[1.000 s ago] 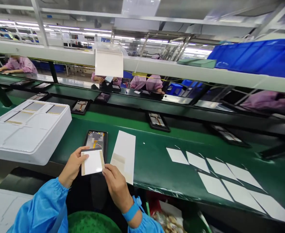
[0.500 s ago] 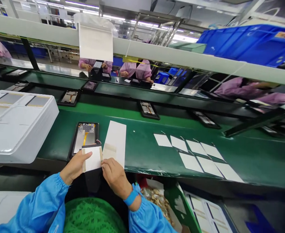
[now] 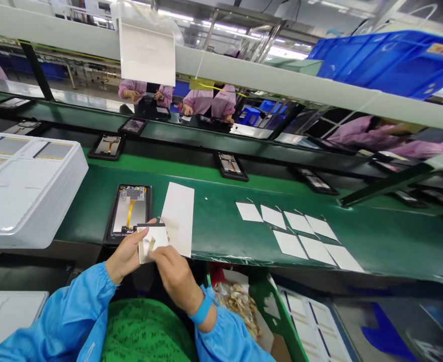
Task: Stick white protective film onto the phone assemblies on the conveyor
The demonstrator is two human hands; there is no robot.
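Note:
My left hand (image 3: 126,255) grips a flat white battery pack (image 3: 158,234) by its left side, thumb on top. The battery has a dark band along its upper edge and a short wire at the top corner. A curled tan tape strip (image 3: 152,244) stands up from the battery's face, its lower end at the pinched fingers of my right hand (image 3: 178,279). Just behind my left hand lies an opened tablet (image 3: 121,211), its circuit board and orange ribbon cable showing. Beside it on the green bench is a white sheet (image 3: 179,216), partly behind the battery.
Several white batteries (image 3: 283,244) lie in two rows on the bench (image 3: 221,226) at right. Stacked white trays (image 3: 28,201) stand at left. Below the bench edge is a green bin (image 3: 289,322) with tan scraps. Tablets (image 3: 232,166) line the conveyor; co-workers in pink sit beyond.
My right hand has moved left across the battery, lifting the tan strip from its right edge. The battery has shifted slightly right with my left hand, uncovering more of the tablet.

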